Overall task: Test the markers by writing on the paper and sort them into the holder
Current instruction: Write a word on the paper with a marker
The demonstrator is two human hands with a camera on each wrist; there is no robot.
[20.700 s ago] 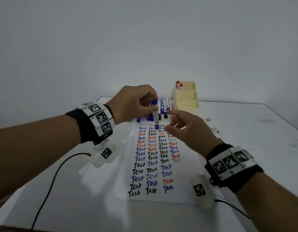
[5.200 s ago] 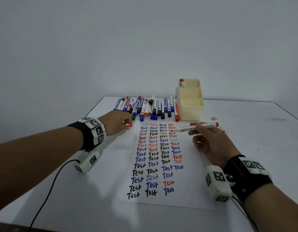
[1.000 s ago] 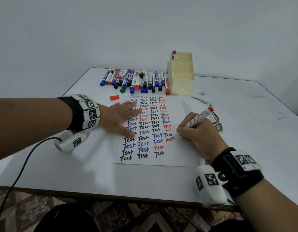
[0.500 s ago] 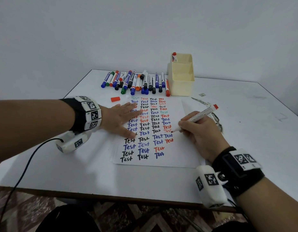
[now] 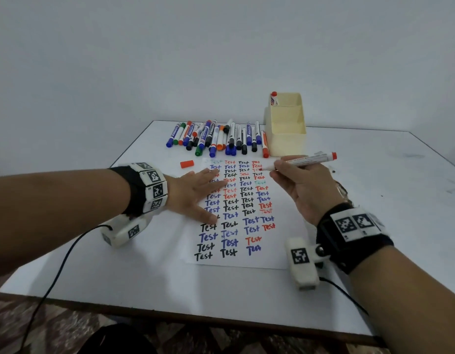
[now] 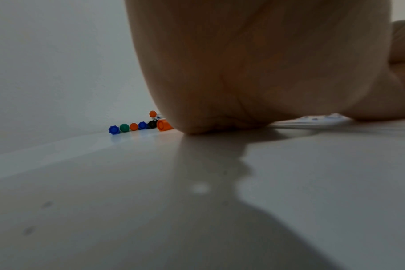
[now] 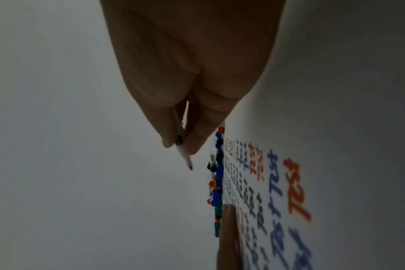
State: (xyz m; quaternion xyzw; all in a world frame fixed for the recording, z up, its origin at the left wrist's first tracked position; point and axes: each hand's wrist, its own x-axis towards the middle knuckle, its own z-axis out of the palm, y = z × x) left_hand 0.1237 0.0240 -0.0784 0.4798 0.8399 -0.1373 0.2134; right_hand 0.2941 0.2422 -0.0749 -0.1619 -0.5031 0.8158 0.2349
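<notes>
My right hand [image 5: 295, 180] grips an uncapped red marker [image 5: 309, 159], lifted above the paper [image 5: 285, 241], tip pointing left near the top rows of "Test" words. In the right wrist view the marker [image 7: 182, 146] shows between the fingers, tip free in the air. My left hand [image 5: 195, 192] lies flat, fingers straight, on the paper's left edge. The marker's red cap [image 5: 187, 164] lies on the table beyond that hand; the left wrist view shows the cap [image 6: 163, 125] too. A cream holder [image 5: 286, 129] stands at the back with one red marker [image 5: 273, 97] in its rear compartment.
A row of several capped markers [image 5: 218, 137] in blue, green, red and black lies left of the holder, past the paper. The white table [image 5: 144, 284] ends near me at a dark front edge. A cable runs from my left wrist off the table's left side.
My right hand has lifted the red marker off the lower right of the paper and carried it up toward the top rows. The left hand stays flat on the paper.
</notes>
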